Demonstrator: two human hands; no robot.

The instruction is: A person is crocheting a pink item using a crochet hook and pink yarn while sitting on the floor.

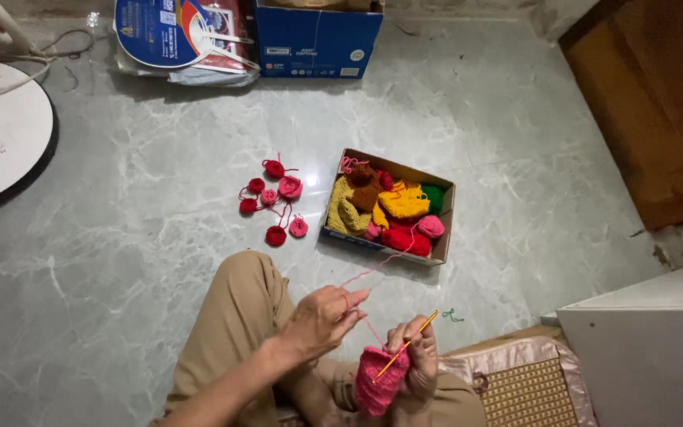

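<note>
We are holding pink crochet piece [377, 379] near-side of yarn box [446, 207]; right hand [414, 362] clamped on it and hook [407, 345]. Left hand [322, 318] apart, tensioning pink strand [373, 271]. Judging piece soft, light, floppy; gripping working edge.

A grey-green marble floor [144, 237] with pale veining spreads across the room and catches a soft sheen of light. A dark wooden door [658, 103] stands at the upper right, with a white cabinet [650, 348] below it. A blue cardboard box [318, 39] sits against the far wall.
</note>
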